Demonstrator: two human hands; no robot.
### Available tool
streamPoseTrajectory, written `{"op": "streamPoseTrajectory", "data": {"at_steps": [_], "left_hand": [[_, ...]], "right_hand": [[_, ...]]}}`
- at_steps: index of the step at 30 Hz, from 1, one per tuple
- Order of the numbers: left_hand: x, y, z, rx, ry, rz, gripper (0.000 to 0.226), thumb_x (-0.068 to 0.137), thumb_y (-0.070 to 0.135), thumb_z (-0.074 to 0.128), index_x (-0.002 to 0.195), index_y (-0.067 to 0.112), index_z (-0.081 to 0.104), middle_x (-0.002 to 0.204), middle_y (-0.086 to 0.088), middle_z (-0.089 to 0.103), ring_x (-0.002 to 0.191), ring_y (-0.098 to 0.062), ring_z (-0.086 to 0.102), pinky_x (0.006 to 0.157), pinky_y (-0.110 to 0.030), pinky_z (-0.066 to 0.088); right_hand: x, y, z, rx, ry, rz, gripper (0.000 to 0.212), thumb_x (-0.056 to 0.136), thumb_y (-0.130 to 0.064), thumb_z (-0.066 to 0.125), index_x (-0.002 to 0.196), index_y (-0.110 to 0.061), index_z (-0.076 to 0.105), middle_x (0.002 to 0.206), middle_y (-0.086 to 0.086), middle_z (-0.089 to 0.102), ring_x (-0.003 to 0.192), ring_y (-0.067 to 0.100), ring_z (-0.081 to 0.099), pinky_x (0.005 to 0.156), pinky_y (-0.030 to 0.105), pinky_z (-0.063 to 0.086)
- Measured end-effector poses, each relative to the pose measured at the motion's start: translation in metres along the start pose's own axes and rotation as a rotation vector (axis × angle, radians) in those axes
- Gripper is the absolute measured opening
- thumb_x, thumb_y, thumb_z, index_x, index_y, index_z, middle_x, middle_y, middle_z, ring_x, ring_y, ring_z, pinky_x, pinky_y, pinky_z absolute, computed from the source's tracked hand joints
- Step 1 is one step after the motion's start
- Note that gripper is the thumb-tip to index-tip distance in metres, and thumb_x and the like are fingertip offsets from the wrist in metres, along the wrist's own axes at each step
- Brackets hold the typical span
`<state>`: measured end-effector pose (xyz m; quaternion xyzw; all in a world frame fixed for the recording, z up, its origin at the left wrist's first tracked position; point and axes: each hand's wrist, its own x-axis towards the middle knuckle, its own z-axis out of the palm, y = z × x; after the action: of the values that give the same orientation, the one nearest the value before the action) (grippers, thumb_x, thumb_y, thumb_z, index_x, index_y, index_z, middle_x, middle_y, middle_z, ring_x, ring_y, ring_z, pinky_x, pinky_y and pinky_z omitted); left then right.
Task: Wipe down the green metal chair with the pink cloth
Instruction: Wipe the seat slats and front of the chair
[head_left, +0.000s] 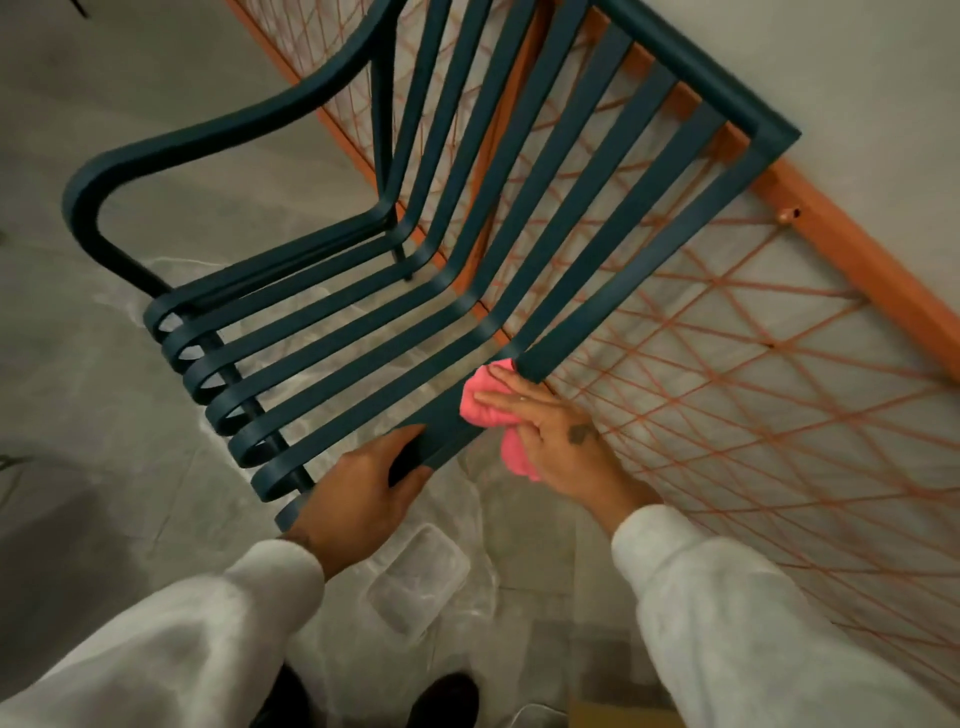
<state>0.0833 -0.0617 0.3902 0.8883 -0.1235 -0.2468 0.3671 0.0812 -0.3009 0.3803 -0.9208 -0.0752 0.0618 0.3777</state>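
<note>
I'm gripping the green metal chair (519, 218) with left hand (363, 491), right hand (563, 441) fingers flat pressing pink cloth (480, 408); cloth risking slipping between slats.

1 chair (696, 67), 1 cloth (480, 402) (pink), 2 hands (358, 493) (561, 441)

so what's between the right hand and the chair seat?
The pink cloth, pressed by the right hand onto the nearest seat slat of the green chair; head view.
</note>
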Motion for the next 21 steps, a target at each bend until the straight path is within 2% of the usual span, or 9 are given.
{"op": "streamPoseTrajectory", "data": {"at_steps": [4,7,9,12,15,17,19,21], "left_hand": [[0.008,0.002,0.007,0.143,-0.006,-0.025,0.053,0.094,0.051,0.044,0.14,0.027,0.039,0.131,-0.001,0.061,0.111,-0.021,0.063,0.097,-0.039,0.052],[0.007,0.0,0.013,0.265,0.007,-0.005,0.053,0.095,0.054,0.037,0.141,0.028,0.033,0.129,-0.001,0.062,0.099,-0.022,0.067,0.088,-0.039,0.057],[0.007,-0.001,0.015,0.311,0.023,0.006,0.052,0.095,0.057,0.033,0.139,0.03,0.031,0.128,0.0,0.062,0.093,-0.02,0.067,0.082,-0.037,0.058],[0.008,-0.001,0.016,0.343,0.056,0.036,0.048,0.096,0.056,0.031,0.137,0.031,0.031,0.125,0.002,0.063,0.088,-0.019,0.067,0.078,-0.034,0.056],[0.006,-0.004,0.017,0.347,0.081,0.055,0.045,0.097,0.054,0.033,0.135,0.03,0.033,0.121,0.002,0.063,0.089,-0.018,0.066,0.079,-0.035,0.056],[0.006,-0.005,0.018,0.338,0.086,0.055,0.043,0.097,0.055,0.032,0.134,0.032,0.032,0.12,0.003,0.063,0.088,-0.017,0.066,0.08,-0.034,0.056],[0.008,-0.007,0.019,0.358,0.104,0.063,0.042,0.097,0.055,0.032,0.134,0.034,0.03,0.119,0.004,0.064,0.087,-0.018,0.067,0.078,-0.036,0.057],[0.009,-0.008,0.021,0.378,0.138,0.084,0.042,0.097,0.057,0.031,0.133,0.036,0.034,0.116,0.006,0.066,0.084,-0.017,0.068,0.074,-0.036,0.057]], "right_hand": [[0.02,0.034,-0.046,-0.092,0.078,0.021,0.054,0.088,0.014,0.051,0.13,-0.018,0.063,0.152,-0.001,0.043,0.142,0.002,0.031,0.12,0.028,0.022],[0.029,0.056,-0.075,-0.213,0.04,-0.052,0.071,0.082,0.019,0.052,0.13,-0.032,0.061,0.153,-0.009,0.041,0.145,0.004,0.027,0.119,0.04,0.028],[0.032,0.066,-0.089,-0.323,0.115,-0.056,0.074,0.082,0.019,0.053,0.132,-0.035,0.058,0.152,-0.011,0.041,0.144,0.005,0.029,0.118,0.039,0.03],[0.028,0.06,-0.087,-0.463,0.3,-0.009,0.064,0.086,0.011,0.053,0.138,-0.026,0.054,0.156,-0.005,0.035,0.144,0.013,0.033,0.118,0.029,0.028],[0.014,0.031,-0.04,-0.254,0.417,0.072,0.052,0.09,-0.006,0.041,0.138,-0.022,0.052,0.158,-0.003,0.028,0.146,0.018,0.028,0.117,0.016,0.021],[-0.003,0.003,0.004,-0.097,0.398,0.052,0.049,0.09,-0.009,0.045,0.137,-0.02,0.048,0.154,-0.003,0.03,0.145,0.012,0.026,0.115,0.011,0.018],[-0.021,-0.021,0.041,-0.005,0.317,0.023,0.046,0.092,-0.014,0.047,0.138,-0.017,0.051,0.155,0.0,0.033,0.145,0.004,0.025,0.115,0.016,0.027],[-0.029,-0.03,0.061,-0.022,0.194,-0.042,0.047,0.094,-0.02,0.045,0.14,-0.018,0.051,0.155,0.001,0.036,0.145,0.008,0.029,0.112,0.027,0.039]]}}
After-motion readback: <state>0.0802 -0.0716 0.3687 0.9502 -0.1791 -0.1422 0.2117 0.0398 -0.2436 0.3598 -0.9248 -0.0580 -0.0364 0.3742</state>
